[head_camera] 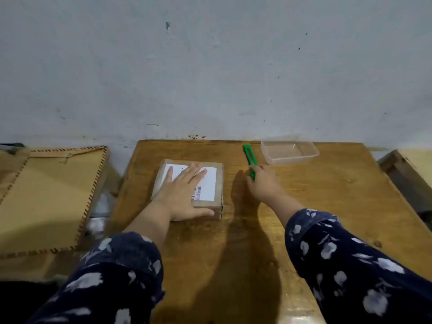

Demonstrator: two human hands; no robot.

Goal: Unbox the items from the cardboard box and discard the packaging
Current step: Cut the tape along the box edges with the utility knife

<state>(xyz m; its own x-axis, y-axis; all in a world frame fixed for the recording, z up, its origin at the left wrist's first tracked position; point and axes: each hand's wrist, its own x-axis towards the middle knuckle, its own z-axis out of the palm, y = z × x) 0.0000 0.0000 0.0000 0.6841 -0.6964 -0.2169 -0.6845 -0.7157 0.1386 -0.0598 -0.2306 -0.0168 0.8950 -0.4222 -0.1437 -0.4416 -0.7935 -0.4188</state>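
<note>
The cardboard box (189, 189) lies flat on the wooden bench (304, 206), left of centre, closed, with a white shipping label (209, 183) on its top face (a barcode is visible near the label's lower edge). The left hand (181, 191) rests palm-down on the box, fingers spread flat across the label and thumb along the near edge; its grip is not closed around anything.

The right hand (264, 183) reaches forward to the right of the box, well apart from it. Its grip is closed on the near end of a green box cutter (249, 159), whose far end points away toward the wall (210, 66). Whether a blade is extended cannot be told.

A clear plastic container (289, 152) stands at the far edge of the bench, just beside the cutter. A flat sheet of brown board (46, 197) with notched edges lies off the bench to the left. Both forearms wear dark patterned sleeves (350, 258).
</note>
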